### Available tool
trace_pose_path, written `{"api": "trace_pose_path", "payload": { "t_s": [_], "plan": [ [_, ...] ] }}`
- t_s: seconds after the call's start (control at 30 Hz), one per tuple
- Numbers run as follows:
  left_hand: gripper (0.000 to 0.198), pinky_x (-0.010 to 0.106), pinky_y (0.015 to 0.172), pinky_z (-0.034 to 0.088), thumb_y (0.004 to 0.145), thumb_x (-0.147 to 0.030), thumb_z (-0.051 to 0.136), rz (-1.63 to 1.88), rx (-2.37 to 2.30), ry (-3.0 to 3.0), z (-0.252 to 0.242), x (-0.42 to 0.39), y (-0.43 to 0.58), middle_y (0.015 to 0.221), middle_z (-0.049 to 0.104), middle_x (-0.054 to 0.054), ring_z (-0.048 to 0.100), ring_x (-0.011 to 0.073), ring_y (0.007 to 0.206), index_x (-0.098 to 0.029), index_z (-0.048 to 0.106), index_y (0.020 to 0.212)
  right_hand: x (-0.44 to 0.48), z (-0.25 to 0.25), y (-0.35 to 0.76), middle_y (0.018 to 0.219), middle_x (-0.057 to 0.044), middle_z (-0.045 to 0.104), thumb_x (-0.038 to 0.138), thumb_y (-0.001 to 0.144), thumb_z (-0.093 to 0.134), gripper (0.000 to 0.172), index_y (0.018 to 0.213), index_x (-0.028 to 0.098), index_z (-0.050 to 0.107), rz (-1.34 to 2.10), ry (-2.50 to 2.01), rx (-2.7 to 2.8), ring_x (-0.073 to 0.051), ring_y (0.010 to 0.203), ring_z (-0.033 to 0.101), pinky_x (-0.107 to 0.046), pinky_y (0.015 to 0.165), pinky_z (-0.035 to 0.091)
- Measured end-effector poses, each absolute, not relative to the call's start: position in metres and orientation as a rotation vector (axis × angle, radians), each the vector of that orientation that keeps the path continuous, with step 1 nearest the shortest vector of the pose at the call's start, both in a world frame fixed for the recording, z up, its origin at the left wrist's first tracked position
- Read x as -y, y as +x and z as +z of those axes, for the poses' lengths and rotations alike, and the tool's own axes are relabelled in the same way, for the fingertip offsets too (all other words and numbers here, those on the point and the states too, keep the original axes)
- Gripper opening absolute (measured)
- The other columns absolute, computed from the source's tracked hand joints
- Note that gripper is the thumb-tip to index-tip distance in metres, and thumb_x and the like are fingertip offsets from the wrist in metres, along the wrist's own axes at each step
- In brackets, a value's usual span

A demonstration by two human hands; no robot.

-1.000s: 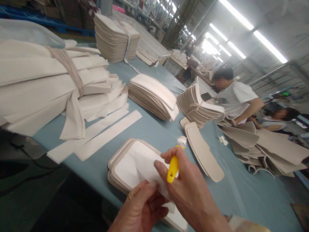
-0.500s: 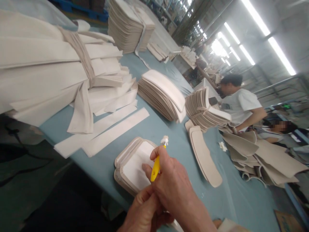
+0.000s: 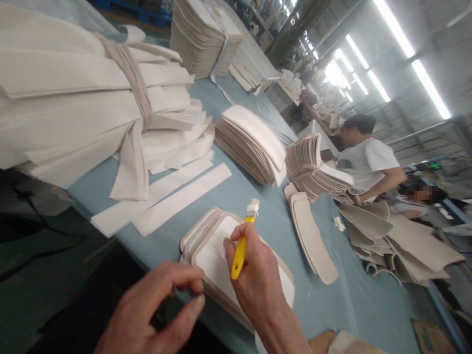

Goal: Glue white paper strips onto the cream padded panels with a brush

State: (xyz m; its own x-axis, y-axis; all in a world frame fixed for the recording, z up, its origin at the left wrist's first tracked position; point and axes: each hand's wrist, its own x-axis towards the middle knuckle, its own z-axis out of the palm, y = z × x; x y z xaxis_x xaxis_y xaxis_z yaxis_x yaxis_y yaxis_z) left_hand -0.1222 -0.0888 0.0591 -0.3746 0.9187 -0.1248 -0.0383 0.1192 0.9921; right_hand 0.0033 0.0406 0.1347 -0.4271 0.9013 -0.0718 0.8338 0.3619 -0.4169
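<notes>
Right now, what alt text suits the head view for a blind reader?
The right hand holds a yellow-handled brush over stacked white-topped panels on a blue-green table; the left hand is open beside the panels. Tied cream strips lie upper left.

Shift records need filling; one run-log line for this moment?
right hand: holding yellow-handled brush | left hand: open, near stacked white-topped beige panels
</notes>
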Motion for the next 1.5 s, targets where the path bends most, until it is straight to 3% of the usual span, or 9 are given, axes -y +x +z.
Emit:
{"api": "trace_pose_path", "payload": {
  "t_s": [0.07,0.13,0.4,0.67,0.87,1.5],
  "plan": [
    [0.026,0.034,0.089,0.057,0.084,-0.041,0.074,1.475,-1.763,1.174,0.048,0.071,-0.141,0.105,0.079,0.005,0.072,0.0261,0.094,-0.03,0.074,0.107,-0.04,0.135,0.002,0.059,0.008,0.052,0.037,0.094,0.046,0.009,0.091,0.028,0.045,0.623,-1.594,2.402,-0.019,0.051,0.052,-0.026,0.055,0.031],
    [0.028,0.037,0.094,0.056,0.088,-0.038,0.068,1.447,-1.846,1.423,0.04,0.052,-0.15,0.111,0.077,0.006,0.072,0.0271,0.102,-0.026,0.071,0.113,-0.039,0.134,0.001,0.057,0.009,0.05,0.038,0.093,0.047,0.01,0.092,0.028,0.045,0.629,-1.601,2.374,-0.018,0.049,0.05,-0.026,0.054,0.032],
    [0.021,0.033,0.072,0.05,0.09,-0.023,0.055,1.334,-1.993,1.659,0.032,0.029,-0.142,0.08,0.07,-0.001,0.067,0.0204,0.075,-0.023,0.069,0.105,-0.039,0.132,-0.003,0.059,0.008,0.051,0.039,0.094,0.046,0.012,0.092,0.028,0.046,0.618,-1.583,2.344,-0.018,0.05,0.051,-0.027,0.055,0.033],
    [0.018,0.034,0.069,0.047,0.091,-0.018,0.051,1.326,-2.074,1.762,0.031,0.027,-0.139,0.076,0.067,-0.001,0.065,0.0206,0.071,-0.022,0.067,0.099,-0.035,0.153,0.003,0.06,0.008,0.051,0.042,0.095,0.048,0.015,0.09,0.028,0.047,0.646,-1.59,2.276,-0.016,0.047,0.046,-0.026,0.052,0.034],
    [0.019,0.033,0.07,0.049,0.09,-0.02,0.053,1.317,-2.078,1.713,0.03,0.028,-0.138,0.077,0.068,-0.001,0.066,0.0199,0.072,-0.022,0.068,0.1,-0.032,0.134,0.012,0.061,0.007,0.053,0.041,0.096,0.051,0.015,0.089,0.028,0.048,0.792,-1.546,2.215,-0.017,0.052,0.051,-0.025,0.053,0.035],
    [0.019,0.032,0.069,0.05,0.088,-0.02,0.055,1.368,-2.084,1.678,0.03,0.028,-0.138,0.075,0.067,-0.001,0.067,0.0192,0.071,-0.022,0.068,0.102,-0.037,0.122,0.013,0.06,0.008,0.053,0.038,0.097,0.051,0.012,0.089,0.029,0.047,0.694,-1.604,2.325,-0.018,0.05,0.05,-0.025,0.055,0.033]
  ]
}}
